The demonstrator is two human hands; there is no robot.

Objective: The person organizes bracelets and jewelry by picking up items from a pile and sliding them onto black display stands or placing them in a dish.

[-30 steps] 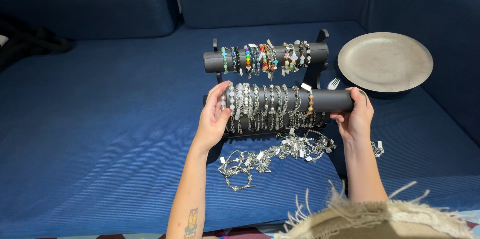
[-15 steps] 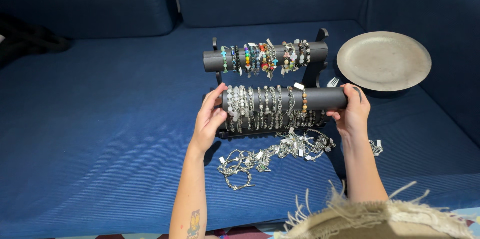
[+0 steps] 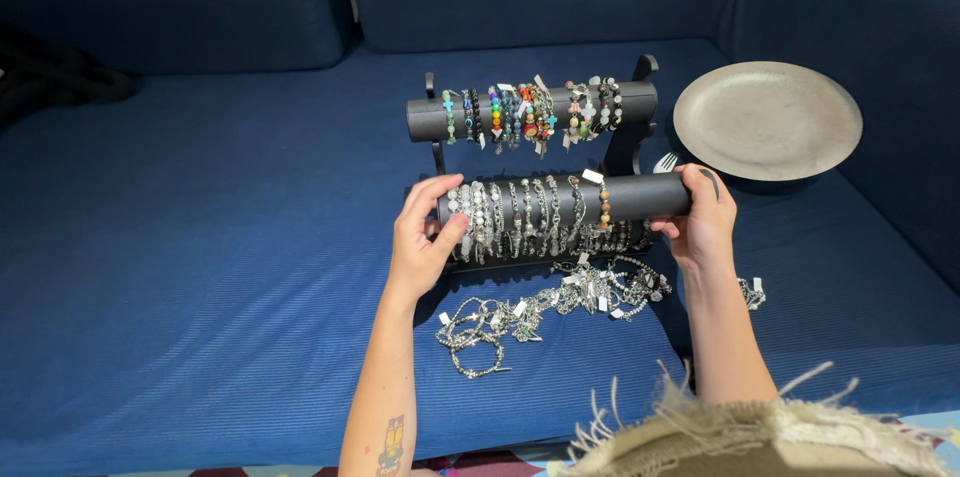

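Blue sofa seat point(image 3: 200, 267) fills the view, cushions behind. Round grey metal plate point(image 3: 767, 119) lies flat at the right, well apart from the hands. Black two-tier display stand point(image 3: 640, 107) sits mid-seat; its upper bar point(image 3: 530, 115) rests in its cradles and carries coloured bead bracelets point(image 3: 520, 115). Lower black bar point(image 3: 565, 200) is held level in front of the stand, just below the upper bar, loaded with silver bracelets point(image 3: 500, 217) over its left and middle part, right part bare. Left hand point(image 3: 425, 237) is clamped round the bar's left end, thumb on the front among the bracelets. Right hand point(image 3: 700, 222) is wrapped round the right end, fingers closed over the top. Cannot tell whether the bar ends touch the stand's lower cradles; the hands hide them. Loose pile of silver bracelets point(image 3: 545, 302) with small tags lies on the seat just beneath the bar. Judgement: step in hand is handling the loaded lower bar at the stand. Any next move calls for keeping the bar level so bracelets do not slide off, and both ends moved together.
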